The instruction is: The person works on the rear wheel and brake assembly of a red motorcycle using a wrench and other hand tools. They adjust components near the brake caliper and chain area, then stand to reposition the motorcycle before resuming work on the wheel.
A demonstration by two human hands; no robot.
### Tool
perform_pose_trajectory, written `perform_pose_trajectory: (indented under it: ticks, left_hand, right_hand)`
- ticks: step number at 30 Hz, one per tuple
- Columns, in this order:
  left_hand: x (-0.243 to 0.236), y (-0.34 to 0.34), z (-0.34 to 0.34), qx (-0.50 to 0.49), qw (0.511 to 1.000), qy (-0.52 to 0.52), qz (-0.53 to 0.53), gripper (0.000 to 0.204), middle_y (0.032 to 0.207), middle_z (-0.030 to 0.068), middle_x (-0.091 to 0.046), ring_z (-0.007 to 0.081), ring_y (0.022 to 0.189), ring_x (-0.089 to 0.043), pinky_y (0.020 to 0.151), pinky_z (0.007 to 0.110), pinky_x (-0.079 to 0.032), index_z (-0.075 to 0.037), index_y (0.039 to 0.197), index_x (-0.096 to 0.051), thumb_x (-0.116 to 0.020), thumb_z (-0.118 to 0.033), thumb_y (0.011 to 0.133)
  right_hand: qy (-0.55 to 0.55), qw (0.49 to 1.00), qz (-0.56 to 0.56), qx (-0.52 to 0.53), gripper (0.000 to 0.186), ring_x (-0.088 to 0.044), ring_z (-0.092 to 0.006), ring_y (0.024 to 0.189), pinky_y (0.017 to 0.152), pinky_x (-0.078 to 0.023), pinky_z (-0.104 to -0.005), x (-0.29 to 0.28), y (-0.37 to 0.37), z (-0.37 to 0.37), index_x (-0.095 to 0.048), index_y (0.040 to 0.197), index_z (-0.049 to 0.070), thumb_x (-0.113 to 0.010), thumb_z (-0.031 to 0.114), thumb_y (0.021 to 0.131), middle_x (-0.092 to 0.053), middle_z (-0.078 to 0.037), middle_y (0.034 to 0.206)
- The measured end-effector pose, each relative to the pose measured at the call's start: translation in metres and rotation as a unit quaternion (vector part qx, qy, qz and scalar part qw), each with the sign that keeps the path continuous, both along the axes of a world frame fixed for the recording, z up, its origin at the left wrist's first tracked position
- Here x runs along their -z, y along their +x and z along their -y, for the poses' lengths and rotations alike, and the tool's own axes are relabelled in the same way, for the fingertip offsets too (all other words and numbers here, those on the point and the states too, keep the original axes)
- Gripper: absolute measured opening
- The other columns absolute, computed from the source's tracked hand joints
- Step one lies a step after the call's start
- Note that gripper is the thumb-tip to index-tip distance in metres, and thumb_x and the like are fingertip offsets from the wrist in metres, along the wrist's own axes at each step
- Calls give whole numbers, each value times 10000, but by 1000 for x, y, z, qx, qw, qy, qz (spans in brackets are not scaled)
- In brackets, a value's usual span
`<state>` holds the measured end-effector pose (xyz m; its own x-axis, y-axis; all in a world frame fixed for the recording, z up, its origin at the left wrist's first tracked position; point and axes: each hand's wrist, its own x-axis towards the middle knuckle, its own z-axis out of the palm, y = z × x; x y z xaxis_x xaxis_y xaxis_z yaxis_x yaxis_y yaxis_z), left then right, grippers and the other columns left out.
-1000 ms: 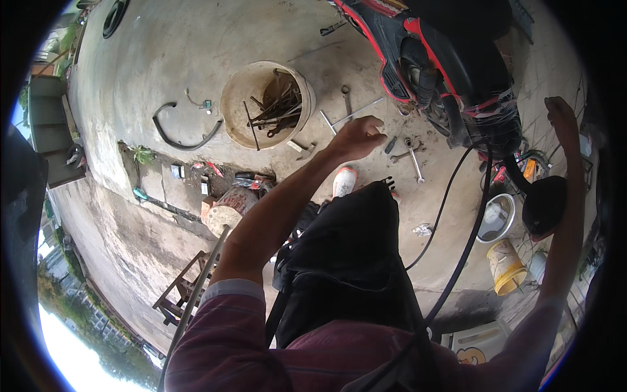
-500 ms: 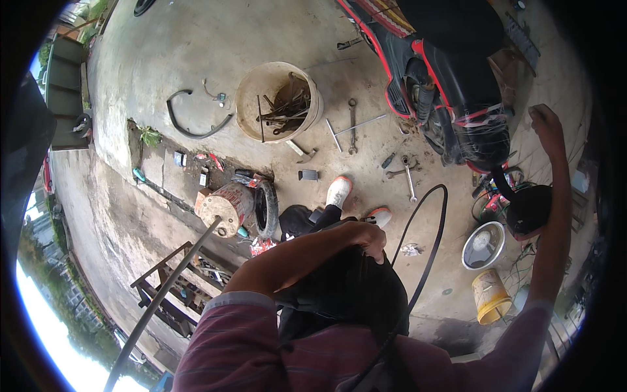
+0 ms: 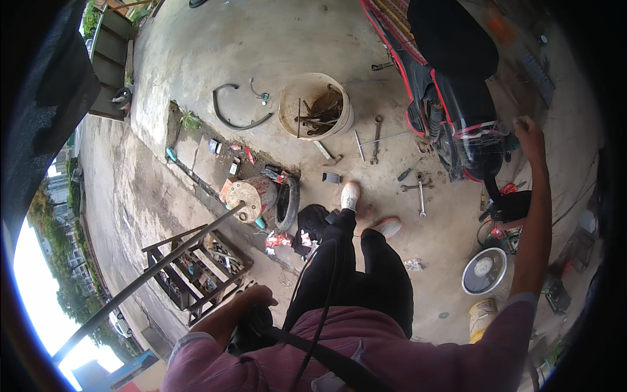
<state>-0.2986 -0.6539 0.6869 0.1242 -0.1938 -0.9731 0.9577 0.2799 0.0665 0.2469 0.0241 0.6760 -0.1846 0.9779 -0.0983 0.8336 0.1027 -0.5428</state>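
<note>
My left hand (image 3: pixel 260 296) is low at my left hip, fingers curled beside a black bag (image 3: pixel 255 320) hung on a strap; what they grip is unclear. My right hand (image 3: pixel 526 133) is raised beside the tail of a black and red scooter (image 3: pixel 458 111), fingers bent closed; I cannot make out anything in them. A thin black hose (image 3: pixel 330 281) runs down over my dark trousers. On the concrete lie several wrenches (image 3: pixel 422 196), a T-bar (image 3: pixel 360 147), a hammer (image 3: pixel 330 157) and a small screwdriver (image 3: pixel 403 174). A bucket (image 3: pixel 287 108) holds rusty tools.
At left stand a slanting metal pole (image 3: pixel 150 271), a round-topped drum (image 3: pixel 248 202), a tire (image 3: pixel 287 204) and a rack of parts (image 3: pixel 196 268). At right are a round basin (image 3: pixel 483 270), a yellow bucket (image 3: pixel 483 320) and tangled cables. A curved hose (image 3: pixel 228 121) lies further off.
My left hand and the black bag have moved from in front of me down to my left side, uncovering my legs. My right hand stays raised; the view has shifted.
</note>
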Motion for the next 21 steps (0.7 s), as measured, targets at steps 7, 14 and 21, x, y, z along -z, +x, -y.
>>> perform_pose_trajectory:
  ticks: [7, 14, 21]
  left_hand:
    - [-25, 33, 206, -557, 792, -232, -94, 329, 894, 88, -672, 193, 718, -618, 666, 383, -508, -82, 956, -695, -666, -389, 843]
    - [41, -37, 35, -508, 838, 19, -197, 356, 892, 121, -696, 226, 768, -698, 624, 351, -550, -14, 1037, -640, -597, -328, 875]
    - [230, -182, -261, -271, 747, 584, -164, 380, 860, 178, -684, 307, 870, -668, 792, 393, -506, 24, 1022, -641, -591, -295, 821]
  right_hand:
    - [7, 999, -29, 15, 332, -582, -145, 728, 681, -452, -305, 10, -4, -17, -626, 1044, 2, -570, 301, 912, -636, -77, 800]
    - [-59, 996, -27, 65, 325, -508, -103, 688, 649, -428, -279, -13, -20, -10, -617, 1102, 5, -560, 267, 918, -570, -28, 755]
    - [-37, 999, -8, 17, 331, -416, -91, 657, 613, -362, -259, 3, 16, -25, -604, 1152, 0, -522, 238, 937, -464, 1, 724]
